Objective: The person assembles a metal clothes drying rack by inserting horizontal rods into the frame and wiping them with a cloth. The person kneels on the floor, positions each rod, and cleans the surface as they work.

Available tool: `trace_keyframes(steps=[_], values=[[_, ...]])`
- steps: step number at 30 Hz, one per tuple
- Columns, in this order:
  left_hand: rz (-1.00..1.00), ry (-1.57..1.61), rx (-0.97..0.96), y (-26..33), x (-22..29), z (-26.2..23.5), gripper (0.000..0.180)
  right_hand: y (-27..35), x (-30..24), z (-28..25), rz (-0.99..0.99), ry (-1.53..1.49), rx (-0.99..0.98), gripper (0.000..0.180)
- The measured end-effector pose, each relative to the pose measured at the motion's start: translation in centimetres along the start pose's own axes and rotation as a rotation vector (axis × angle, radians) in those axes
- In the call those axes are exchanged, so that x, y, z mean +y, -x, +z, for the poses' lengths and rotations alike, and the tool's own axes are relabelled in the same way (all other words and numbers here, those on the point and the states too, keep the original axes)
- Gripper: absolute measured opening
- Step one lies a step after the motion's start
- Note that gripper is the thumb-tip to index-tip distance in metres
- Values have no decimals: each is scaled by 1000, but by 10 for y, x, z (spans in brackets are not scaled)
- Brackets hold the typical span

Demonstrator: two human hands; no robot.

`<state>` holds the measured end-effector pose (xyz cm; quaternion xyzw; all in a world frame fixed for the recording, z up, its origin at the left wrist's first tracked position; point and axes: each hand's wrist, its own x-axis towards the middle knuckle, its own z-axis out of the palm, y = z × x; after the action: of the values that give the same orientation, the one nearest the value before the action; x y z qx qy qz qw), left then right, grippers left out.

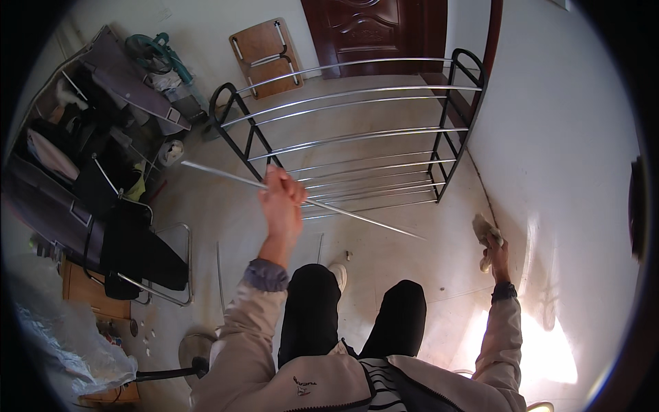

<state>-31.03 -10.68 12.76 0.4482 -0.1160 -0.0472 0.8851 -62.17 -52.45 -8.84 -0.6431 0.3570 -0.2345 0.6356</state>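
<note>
My left hand (281, 196) is closed around the middle of a thin silver metal rod (364, 218). The rod slants from upper left to lower right in front of a shoe rack (371, 142) with black end frames and several silver bars. Out to the right, near the wall, my right hand (497, 255) grips a crumpled, greyish-beige cloth (483, 228). More thin rods lie on the floor by my left leg, among them one rod (220, 275) beside my left sleeve.
At the left stand a black chair (147, 257) and a grey fabric wardrobe (123, 89) with clothes. Behind them is a green fan (156, 53). A folded wooden stool (266, 58) leans on the back wall beside a dark red door (376, 31). A white wall (559, 137) bounds the right.
</note>
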Motion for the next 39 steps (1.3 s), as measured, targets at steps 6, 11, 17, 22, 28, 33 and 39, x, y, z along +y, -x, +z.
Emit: trace_keyframes(steps=[6, 11, 17, 22, 28, 33, 39], values=[[-224, 110, -134, 44, -81, 67, 33, 65, -118, 175, -628, 218, -497, 43], [-317, 100, -65, 44, -67, 72, 35, 86, -120, 236, -779, 434, -434, 42], [-206, 156, 13, 13, -41, 36, 35, 59, -61, 150, -820, 678, -434, 38], [-223, 160, 4, 21, -66, 51, 33, 67, -74, 167, -890, 613, -287, 39], [-233, 135, -72, 24, -66, 63, 33, 63, -83, 200, -929, 577, -402, 39], [-194, 158, 40, -8, -37, 14, 35, 48, -9, 93, -721, 806, -419, 34], [-141, 205, 106, -24, -32, -8, 34, 15, 103, -38, -536, 1142, -335, 21]])
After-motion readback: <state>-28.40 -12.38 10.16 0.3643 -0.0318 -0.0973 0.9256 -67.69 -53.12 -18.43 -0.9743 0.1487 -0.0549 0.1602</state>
